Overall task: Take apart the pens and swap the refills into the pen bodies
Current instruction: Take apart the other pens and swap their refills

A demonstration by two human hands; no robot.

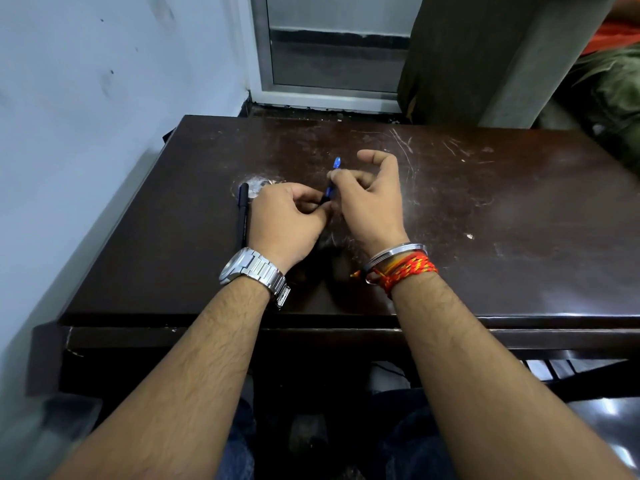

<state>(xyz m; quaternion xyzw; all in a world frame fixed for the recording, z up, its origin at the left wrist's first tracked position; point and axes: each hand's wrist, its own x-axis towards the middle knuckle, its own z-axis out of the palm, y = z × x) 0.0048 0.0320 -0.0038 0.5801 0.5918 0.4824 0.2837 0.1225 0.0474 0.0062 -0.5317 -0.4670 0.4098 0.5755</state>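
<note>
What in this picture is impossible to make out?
- Head view: the lower end of the blue pen is buried in the left hand and right hand, so whether it is unscrewed is unclear.
- The near end of the black pen is hidden by the left wrist.
- No loose refill shows.

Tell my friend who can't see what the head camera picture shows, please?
Two bare hands hold a slim blue plastic pen between them above a scratched dark brown wooden table, the left hand at its lower end and the right hand higher up. A thin black pen lies flat beside the left hand.
</note>
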